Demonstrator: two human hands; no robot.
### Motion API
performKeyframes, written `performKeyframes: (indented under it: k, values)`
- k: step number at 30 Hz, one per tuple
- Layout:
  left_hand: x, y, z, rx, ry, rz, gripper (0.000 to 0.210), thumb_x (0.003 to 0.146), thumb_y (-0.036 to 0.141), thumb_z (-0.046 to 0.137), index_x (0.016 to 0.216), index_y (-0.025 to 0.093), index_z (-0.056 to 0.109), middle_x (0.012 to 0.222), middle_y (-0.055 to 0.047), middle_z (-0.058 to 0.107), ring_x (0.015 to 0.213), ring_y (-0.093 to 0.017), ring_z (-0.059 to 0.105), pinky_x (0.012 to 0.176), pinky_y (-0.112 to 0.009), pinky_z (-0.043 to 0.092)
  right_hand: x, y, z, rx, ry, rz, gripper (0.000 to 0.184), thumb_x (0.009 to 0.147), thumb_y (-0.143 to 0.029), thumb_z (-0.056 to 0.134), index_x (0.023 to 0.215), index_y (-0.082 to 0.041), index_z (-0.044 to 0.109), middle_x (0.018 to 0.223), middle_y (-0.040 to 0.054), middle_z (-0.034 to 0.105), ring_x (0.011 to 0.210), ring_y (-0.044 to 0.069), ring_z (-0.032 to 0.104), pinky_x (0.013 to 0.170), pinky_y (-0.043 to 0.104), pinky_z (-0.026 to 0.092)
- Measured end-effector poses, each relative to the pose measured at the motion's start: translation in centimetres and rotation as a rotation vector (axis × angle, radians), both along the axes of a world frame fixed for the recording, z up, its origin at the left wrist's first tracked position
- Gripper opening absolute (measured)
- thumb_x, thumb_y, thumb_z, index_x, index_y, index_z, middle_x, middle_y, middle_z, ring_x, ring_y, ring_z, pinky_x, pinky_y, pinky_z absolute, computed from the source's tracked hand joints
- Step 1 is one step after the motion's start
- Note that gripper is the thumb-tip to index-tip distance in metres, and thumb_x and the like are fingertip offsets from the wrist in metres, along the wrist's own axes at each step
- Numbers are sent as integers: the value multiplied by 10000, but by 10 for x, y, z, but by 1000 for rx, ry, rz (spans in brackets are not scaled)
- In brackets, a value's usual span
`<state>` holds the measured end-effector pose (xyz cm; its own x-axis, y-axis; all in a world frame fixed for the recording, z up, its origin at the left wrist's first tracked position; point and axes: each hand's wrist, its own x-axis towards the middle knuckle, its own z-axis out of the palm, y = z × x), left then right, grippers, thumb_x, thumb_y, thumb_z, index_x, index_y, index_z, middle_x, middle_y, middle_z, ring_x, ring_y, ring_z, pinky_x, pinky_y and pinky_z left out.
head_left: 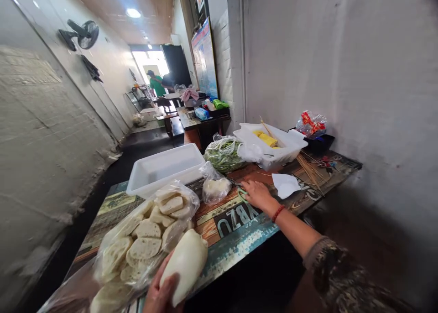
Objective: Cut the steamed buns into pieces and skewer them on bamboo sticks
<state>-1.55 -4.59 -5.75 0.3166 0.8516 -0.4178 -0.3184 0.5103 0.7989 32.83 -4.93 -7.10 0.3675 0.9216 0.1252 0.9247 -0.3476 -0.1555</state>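
Note:
My left hand (159, 285) grips a smooth, white, oblong dough-like roll (186, 265) at the table's near edge. Beside it lies a clear plastic bag (112, 231) of thick, pale, porous slices (145, 251) that look like bread or steamed bun. My right hand (257, 194), with a red bead bracelet at the wrist, is at a pair of scissors (242, 194) with green handles lying on the table; its fingers are on the handles. Just left of the scissors sits a small clear bag (216, 190) with a pale lump in it.
Behind are a white plastic tub (164, 167), a bag of green vegetables (224, 155) and a white bin (290, 151) with yellow packets. Wooden skewers (311, 174) and white paper (286, 185) lie at right. A wall stands at right; a person in green (157, 86) is far off.

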Motion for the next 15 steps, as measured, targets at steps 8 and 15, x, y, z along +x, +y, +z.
performKeyframes:
  k: [8,15]
  values:
    - [4,-4,-7,-30,-206,52,471,685,313,866,1126,210,737,1186,-81,747,1057,-278,708,757,-243,605,24,-39,-11,-130,106,9,569,766,-116,598,1335,-106,569,1144,206,693,1022,324,671,840,383,466]
    - [6,-5,-10,-7,-260,-2,541,704,321,852,1206,191,698,1179,-103,741,1070,-298,695,793,-283,590,37,-66,-13,-185,293,-32,538,790,-242,555,1317,-138,591,883,102,738,822,267,686,723,336,482]
